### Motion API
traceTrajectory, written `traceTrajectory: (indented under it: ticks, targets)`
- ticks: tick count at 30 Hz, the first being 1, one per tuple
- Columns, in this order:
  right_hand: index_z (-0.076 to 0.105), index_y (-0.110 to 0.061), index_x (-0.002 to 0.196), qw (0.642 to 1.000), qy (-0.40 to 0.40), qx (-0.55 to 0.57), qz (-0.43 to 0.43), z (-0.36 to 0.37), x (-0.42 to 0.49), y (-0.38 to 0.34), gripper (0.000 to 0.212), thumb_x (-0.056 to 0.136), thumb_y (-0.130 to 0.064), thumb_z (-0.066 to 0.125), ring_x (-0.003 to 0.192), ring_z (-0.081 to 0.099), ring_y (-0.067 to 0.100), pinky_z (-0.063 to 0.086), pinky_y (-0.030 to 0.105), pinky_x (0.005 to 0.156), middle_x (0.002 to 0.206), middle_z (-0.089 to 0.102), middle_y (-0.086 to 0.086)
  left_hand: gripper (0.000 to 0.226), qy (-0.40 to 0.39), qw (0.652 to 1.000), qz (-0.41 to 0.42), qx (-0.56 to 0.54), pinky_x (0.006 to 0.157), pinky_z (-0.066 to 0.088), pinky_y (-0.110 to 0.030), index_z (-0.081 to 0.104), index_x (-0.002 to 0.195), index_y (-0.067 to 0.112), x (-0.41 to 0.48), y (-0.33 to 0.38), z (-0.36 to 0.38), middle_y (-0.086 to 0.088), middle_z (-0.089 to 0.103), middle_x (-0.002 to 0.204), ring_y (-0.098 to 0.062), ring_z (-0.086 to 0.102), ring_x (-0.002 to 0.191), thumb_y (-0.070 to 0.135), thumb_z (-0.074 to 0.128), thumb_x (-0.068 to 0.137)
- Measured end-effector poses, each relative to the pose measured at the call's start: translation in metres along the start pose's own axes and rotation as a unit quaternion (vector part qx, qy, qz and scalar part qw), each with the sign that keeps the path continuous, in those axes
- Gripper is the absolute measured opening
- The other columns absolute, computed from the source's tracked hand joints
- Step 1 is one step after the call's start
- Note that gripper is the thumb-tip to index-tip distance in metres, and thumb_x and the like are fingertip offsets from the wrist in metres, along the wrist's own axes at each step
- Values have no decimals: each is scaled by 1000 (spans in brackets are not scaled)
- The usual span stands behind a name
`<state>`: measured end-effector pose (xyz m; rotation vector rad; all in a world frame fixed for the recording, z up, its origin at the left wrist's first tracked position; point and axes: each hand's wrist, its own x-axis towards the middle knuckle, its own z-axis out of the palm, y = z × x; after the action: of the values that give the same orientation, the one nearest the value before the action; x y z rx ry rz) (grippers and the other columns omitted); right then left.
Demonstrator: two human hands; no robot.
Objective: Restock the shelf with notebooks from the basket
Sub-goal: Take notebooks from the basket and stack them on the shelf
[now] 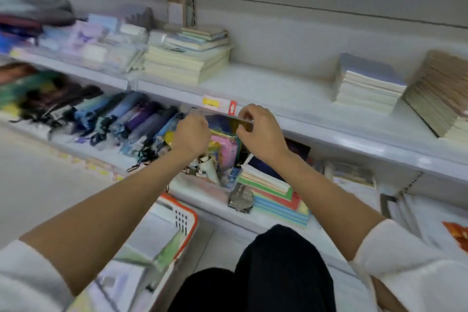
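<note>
Hands: two, both raised just below the front edge of the top shelf; bare arms, white sleeves.
Left hand [192, 134]: fingers curled, gripping the left end of the notebook.
Right hand [258, 132]: thumb and fingers pinching the right end of the same notebook.
Notebook [228, 122]: one, thin, dark with a yellow bit, held between the two hands, just under the top shelf edge; partly hidden by the hands and blurry.
Top shelf [266, 83]: white, with three piles of notebooks.
Cream pile [187, 66]: up and left of the hands, smaller pale books on top.
Blue-topped pile [367, 83]: over on the right, well apart from the cream one.
Brown pile [440, 94]: far right, leaning, cut off by the picture edge.
Tags: two on the shelf edge just above the hands, a yellow tag [211, 102] and a red tag [232, 107].
Umbrellas [126, 119]: a row of folded ones on the lower shelf at the left; too blurry to count.
Striped pile [276, 197]: one, many colours, under the right wrist.
Bright packets [222, 144]: behind the hands, hard to make out.
Basket [188, 213]: one, orange rim, low at the left under the left arm; pale and green notebooks inside, blurry, partly hidden, number not clear.
Knees [278, 273]: in black, bottom middle.
</note>
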<state>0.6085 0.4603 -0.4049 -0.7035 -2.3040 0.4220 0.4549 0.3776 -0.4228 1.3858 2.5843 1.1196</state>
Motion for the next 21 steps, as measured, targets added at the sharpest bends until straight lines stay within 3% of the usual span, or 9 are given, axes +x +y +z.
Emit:
traceTrajectory:
  ticks: [3,6,8,11,14,18,21]
  targets:
    - [64,-8,95,997,-69,20,-20,48,-16,-35,19,77,-13,65,91,57,28,46,40,79,95,65,10,43,-12,998,-60,24,63,47,-42,34,50,15,-39,-60,-23,-28,54,70,-43,61,78,-2,50,86]
    - [64,-8,88,989,-144,40,-18,98,-34,-64,11,77,-12,65,86,58,26,48,43,78,89,66,9,40,-31,988,-147,39,65,46,-36,37,49,16,-72,-116,-40,-17,55,67,-32,57,71,-2,53,81]
    - [66,-11,88,981,-182,63,-1,131,-48,-80,9,79,-13,65,87,60,23,50,42,79,91,67,5,38,-46,980,-183,55,60,41,-31,35,49,14,-90,-148,-49,-8,46,57,-27,48,65,-2,53,79]
    - [66,-11,92,967,-239,86,7,178,-75,-98,11,82,-17,64,89,60,22,51,41,79,95,66,5,30,-72,967,-233,68,61,41,-32,38,53,10,-115,-192,-54,-6,39,55,-26,45,65,-2,51,77]
    - [65,-11,99,945,-300,119,55,217,-105,-107,16,85,-17,65,97,60,22,51,37,84,111,65,7,16,-77,950,-298,48,64,42,-31,53,64,6,-143,-234,-56,-10,51,70,-26,49,70,1,53,79]
    - [62,-10,117,909,-384,131,98,255,-141,-110,28,90,-17,62,116,55,22,46,34,96,126,59,7,23,-62,915,-399,17,64,39,-28,51,58,10,-187,-290,-60,-8,51,66,-26,50,69,3,55,80]
    - [59,-10,121,884,-425,138,140,275,-170,-109,32,90,-17,61,117,54,21,45,32,97,126,58,7,8,-60,877,-477,10,65,46,-31,59,74,4,-231,-327,-60,-12,56,73,-28,56,70,6,58,81]
